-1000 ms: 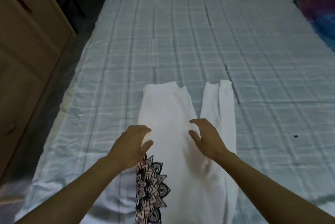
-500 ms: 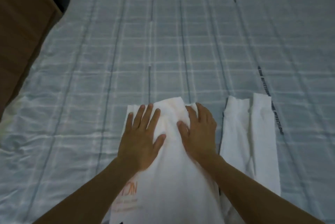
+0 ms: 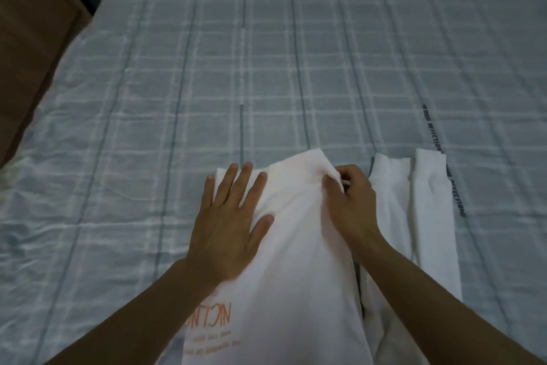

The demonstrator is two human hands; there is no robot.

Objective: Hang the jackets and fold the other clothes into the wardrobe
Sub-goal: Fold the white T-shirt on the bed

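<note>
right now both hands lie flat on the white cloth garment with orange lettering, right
Not quite. The head view shows only the left hand lying flat on the white cloth garment with orange lettering; the right hand pinches its far edge.

Quick count: two hands (left hand (image 3: 228,225), right hand (image 3: 352,208)), one white shirt (image 3: 296,276), one checked bedsheet (image 3: 266,54), one wooden cabinet (image 3: 29,24) at the edge.
</note>
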